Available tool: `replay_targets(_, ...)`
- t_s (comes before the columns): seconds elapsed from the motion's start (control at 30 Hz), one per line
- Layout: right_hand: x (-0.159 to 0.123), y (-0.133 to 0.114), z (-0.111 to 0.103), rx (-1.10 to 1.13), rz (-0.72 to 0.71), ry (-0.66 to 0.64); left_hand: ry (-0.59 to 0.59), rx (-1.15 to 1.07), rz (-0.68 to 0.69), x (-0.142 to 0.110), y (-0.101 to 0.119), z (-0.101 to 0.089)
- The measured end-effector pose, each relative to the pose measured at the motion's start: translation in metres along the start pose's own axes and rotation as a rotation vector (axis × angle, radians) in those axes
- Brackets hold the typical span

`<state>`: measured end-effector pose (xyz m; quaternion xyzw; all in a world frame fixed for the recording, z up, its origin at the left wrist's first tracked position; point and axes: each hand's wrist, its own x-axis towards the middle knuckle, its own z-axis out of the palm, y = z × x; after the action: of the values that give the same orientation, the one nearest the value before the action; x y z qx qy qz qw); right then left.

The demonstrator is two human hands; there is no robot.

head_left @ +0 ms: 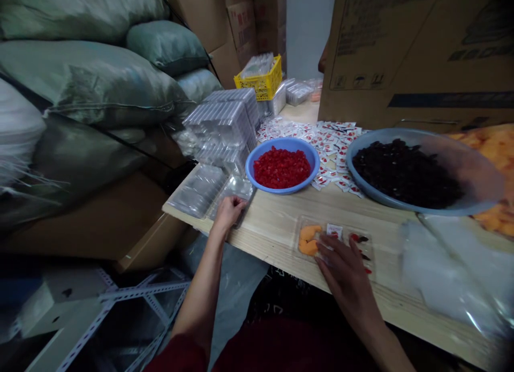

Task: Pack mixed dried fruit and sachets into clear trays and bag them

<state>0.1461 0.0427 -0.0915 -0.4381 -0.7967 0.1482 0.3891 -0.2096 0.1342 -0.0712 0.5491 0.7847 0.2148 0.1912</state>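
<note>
My left hand (230, 210) has its fingers pinched at the near right edge of a stack of clear plastic trays (236, 187) by the table's left end. My right hand (346, 260), fingers loosely apart, rests over a compartmented clear plastic tray (299, 243) and covers part of it. Orange pieces (310, 239) fill its left side. A small printed sachet (334, 231) lies at its middle, and a few red and dark pieces (363, 238) are on the right. Between the hands and farther back stands a blue bowl (251, 174) of red pieces (281, 167).
A large blue basin (401, 205) holds dark pieces, beside more orange pieces (501, 217). Sachets (333, 142) lie scattered behind. Stacked clear containers (220, 120) and a yellow crate (263, 85) stand at the back. Clear plastic bags (450, 265) lie right; sacks (100, 88) are piled left.
</note>
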Motion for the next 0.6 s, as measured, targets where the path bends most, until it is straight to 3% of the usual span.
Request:
replay_targets(0.4,-0.011,-0.013,0.000,0.068,-0.029,0.021,0.023,0.057,0.013,-0.003,0.009,0.006)
replay_targets(0.6,-0.012,-0.014,-0.004,0.088,0.020,0.032,0.012,0.035,0.021,0.004,0.002,0.009)
